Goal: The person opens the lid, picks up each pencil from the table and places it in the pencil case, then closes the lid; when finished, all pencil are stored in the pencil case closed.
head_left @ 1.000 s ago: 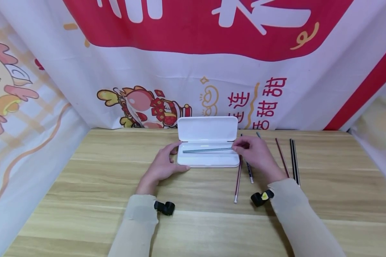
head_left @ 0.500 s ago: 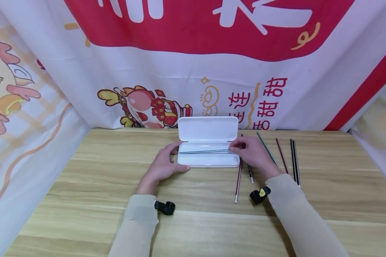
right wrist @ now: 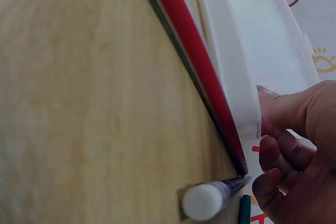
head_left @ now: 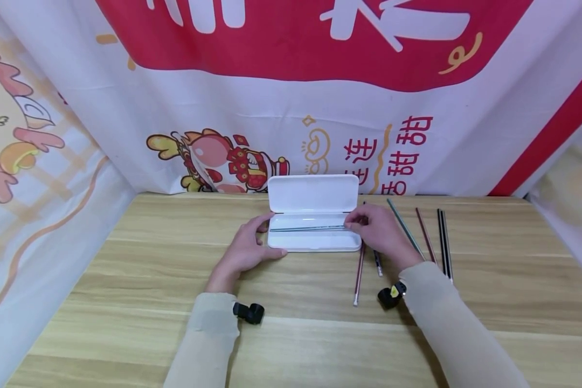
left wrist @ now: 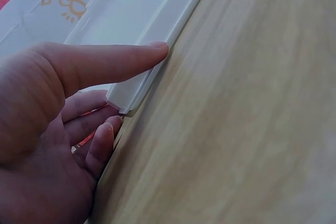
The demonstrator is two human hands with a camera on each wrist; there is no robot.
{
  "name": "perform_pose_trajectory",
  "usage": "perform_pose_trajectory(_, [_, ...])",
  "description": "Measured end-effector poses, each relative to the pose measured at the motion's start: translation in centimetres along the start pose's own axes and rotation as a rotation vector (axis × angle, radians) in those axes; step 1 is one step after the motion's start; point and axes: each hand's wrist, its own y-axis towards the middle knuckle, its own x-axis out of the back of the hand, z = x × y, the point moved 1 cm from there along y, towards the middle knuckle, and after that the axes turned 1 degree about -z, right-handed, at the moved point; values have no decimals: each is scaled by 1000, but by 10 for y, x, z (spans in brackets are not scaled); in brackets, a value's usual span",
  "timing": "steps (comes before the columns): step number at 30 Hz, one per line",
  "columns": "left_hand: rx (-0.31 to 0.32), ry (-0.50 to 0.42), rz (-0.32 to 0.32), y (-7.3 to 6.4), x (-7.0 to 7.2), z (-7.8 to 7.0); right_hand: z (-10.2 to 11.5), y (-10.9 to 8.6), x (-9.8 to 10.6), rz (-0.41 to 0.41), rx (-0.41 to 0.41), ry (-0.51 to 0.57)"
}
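An open white pencil case stands near the back of the table, its lid raised. My left hand holds its left end, thumb along the front edge and fingers round the corner. A slim teal pencil lies lengthwise inside the case; whether a second lies against it I cannot tell. My right hand pinches the right end of that pencil between thumb and fingers, over the case's right end. In the right wrist view, the thumb reaches over the case's white end wall, and the pencil is hidden.
Right of the case lie a red pencil with a white eraser and a dark patterned pencil, partly under my right hand. Farther right are a teal pencil, a dark red pencil and two black pencils. A printed cloth hangs behind.
My right hand has shifted slightly left, and the pencil's left end now reaches the left end of the case. In the last half second little has moved; my left hand stays put.
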Motion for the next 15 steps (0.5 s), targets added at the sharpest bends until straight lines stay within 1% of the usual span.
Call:
perform_pose_trajectory(2, [0,1,-3,0,0,0,0,0,-1,-6,12,-5])
perform_pose_trajectory(8, [-6,-2,-4,0,0,1,0,0,-2,-5,13,-12])
perform_pose_trajectory(15, [8,5,-3,1,0,2,1,0,-1,-9,9,-16])
